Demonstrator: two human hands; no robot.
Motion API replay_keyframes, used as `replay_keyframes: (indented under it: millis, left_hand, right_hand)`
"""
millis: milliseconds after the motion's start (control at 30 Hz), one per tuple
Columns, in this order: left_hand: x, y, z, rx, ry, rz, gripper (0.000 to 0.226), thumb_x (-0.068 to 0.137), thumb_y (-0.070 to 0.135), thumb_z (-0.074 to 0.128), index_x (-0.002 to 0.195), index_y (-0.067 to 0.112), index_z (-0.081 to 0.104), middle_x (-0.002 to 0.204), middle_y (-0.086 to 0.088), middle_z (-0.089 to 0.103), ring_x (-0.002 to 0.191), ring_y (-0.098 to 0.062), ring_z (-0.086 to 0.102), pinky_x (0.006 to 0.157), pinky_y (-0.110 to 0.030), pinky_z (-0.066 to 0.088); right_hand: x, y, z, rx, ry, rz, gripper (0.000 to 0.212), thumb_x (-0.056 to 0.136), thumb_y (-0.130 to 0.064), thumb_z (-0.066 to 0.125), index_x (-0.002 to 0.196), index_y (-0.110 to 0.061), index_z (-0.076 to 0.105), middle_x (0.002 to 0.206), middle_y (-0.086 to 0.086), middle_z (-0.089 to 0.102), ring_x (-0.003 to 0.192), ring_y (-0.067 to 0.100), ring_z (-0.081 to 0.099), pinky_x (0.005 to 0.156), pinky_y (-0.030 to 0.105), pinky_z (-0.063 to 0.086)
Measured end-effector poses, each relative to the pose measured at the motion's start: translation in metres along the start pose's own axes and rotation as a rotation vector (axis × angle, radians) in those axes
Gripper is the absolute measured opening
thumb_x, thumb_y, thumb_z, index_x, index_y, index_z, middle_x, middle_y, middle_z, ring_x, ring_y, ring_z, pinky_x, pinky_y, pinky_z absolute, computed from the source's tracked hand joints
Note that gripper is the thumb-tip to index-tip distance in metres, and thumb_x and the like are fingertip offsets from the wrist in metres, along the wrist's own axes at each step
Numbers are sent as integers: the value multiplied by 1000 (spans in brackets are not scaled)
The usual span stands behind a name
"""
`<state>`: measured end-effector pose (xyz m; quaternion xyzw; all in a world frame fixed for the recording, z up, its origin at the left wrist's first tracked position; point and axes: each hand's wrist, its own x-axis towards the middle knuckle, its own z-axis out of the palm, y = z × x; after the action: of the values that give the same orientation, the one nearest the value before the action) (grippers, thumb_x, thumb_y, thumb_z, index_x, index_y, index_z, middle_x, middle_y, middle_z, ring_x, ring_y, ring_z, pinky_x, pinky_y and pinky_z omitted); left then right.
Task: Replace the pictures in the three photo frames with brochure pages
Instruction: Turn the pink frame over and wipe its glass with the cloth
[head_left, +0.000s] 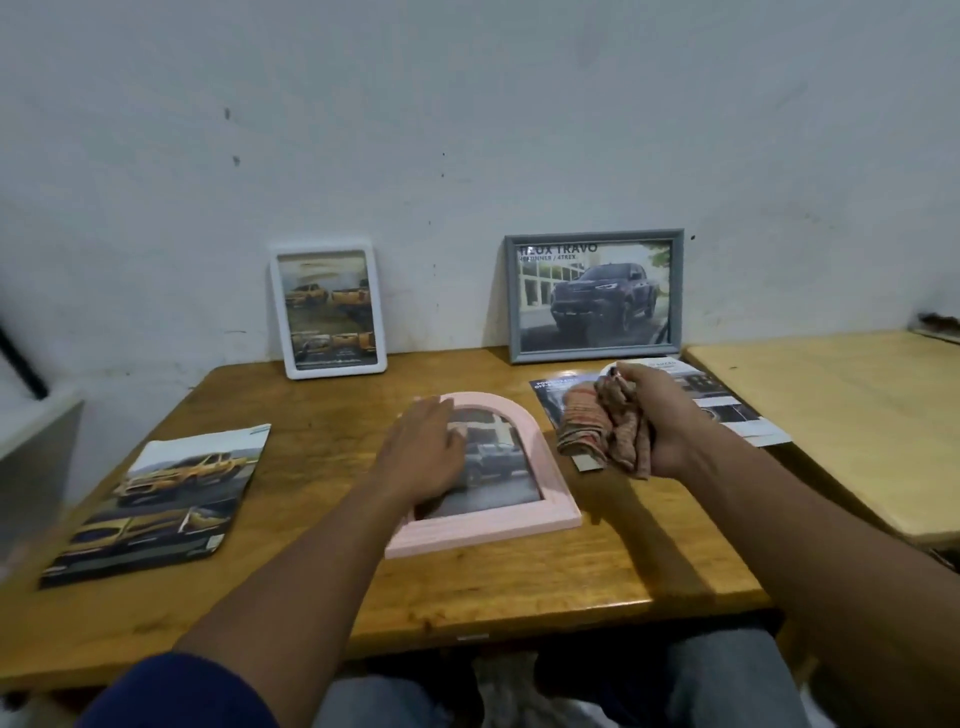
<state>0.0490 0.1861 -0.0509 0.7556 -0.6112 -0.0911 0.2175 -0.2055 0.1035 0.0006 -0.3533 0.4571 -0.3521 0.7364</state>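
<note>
A pink arched photo frame (540, 462) lies flat at the middle of the wooden table (322, 587), showing a truck picture. My left hand (423, 452) rests flat on its glass with fingers straight. My right hand (657, 415) grips a crumpled checked cloth (597, 431) just right of the frame, above a brochure page (737, 410). A white frame (328, 310) and a grey frame (596, 293) lean against the wall, each holding a truck picture. Another brochure (161, 499) with yellow trucks lies at the left.
A lighter wooden table (841, 415) adjoins on the right. A grey box edge (36, 457) stands at the far left. The white wall (467, 130) closes the back. My knees show under the table's front edge.
</note>
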Motion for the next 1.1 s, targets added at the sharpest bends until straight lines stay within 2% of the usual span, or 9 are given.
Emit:
replay_keyframes:
  millis: [133, 200, 300, 400, 467, 700, 867, 967, 1100]
  left_hand:
    - [0, -45, -12, -17, 21, -123, 49, 103, 24, 53, 152, 24, 44, 159, 0, 41, 147, -23, 36, 119, -44, 34]
    - [1, -58, -9, -6, 26, -107, 44, 103, 24, 52, 148, 24, 50, 153, 0, 49, 141, -23, 43, 116, -43, 39]
    - [1, -64, -3, 19, 32, -72, 44, 105, 28, 46, 149, 25, 50, 154, 2, 48, 145, -23, 39, 118, -44, 37]
    - [2, -71, 3, 24, 45, -31, 46, 104, 28, 41, 149, 28, 49, 152, 2, 51, 144, -28, 41, 116, -48, 38]
    - [0, -73, 4, 26, 38, -40, 48, 105, 25, 39, 153, 24, 44, 158, 0, 44, 152, -28, 27, 122, -48, 26]
    - [-3, -65, -3, 106, 5, -39, 49, 108, 28, 32, 157, 25, 35, 164, 2, 33, 157, -26, 9, 126, -49, 10]
    - [-5, -61, -5, 122, 11, -57, 50, 108, 28, 33, 158, 26, 34, 164, 2, 33, 157, -26, 7, 126, -48, 8]
    - [-7, -58, -6, 113, 1, -60, 50, 108, 28, 33, 158, 26, 34, 164, 3, 32, 157, -26, 7, 126, -48, 7]
    - [-5, -60, -7, 85, -27, -66, 49, 109, 27, 32, 158, 26, 34, 165, 2, 31, 157, -26, 6, 126, -48, 6]
  right_hand:
    - [27, 1, 47, -237, -146, 25, 38, 91, -31, 64, 117, -3, 68, 109, 19, 72, 90, 33, 71, 81, 43, 58]
    - [40, -2, 74, -555, -137, -160, 25, 95, -17, 58, 116, -7, 67, 110, 20, 71, 98, 34, 70, 88, 47, 57]
    - [53, 8, 114, -1069, -134, -615, 22, 96, -10, 59, 116, -14, 67, 107, 12, 70, 97, 27, 65, 80, 39, 54]
    - [69, 41, 130, -1426, -311, -736, 35, 92, -16, 57, 124, -29, 67, 121, 0, 68, 110, 21, 58, 92, 37, 47]
    - [79, 67, 124, -1619, -381, -753, 47, 87, -18, 46, 129, -32, 63, 130, 2, 65, 118, 26, 52, 103, 42, 42]
    - [76, 59, 104, -1720, -311, -725, 47, 99, -17, 40, 145, -14, 48, 144, 13, 50, 132, 31, 37, 113, 33, 23]
    - [55, 80, 115, -1915, -56, -592, 57, 97, -36, 37, 144, -3, 41, 145, 20, 49, 133, 37, 45, 119, 54, 19]
    - [37, 95, 132, -1920, 84, -486, 73, 95, -46, 39, 151, 1, 29, 152, 23, 39, 139, 41, 36, 118, 59, 15]
    - [28, 110, 156, -1757, 1, -504, 69, 100, -49, 25, 154, -6, 26, 159, 19, 31, 146, 39, 24, 119, 58, 3]
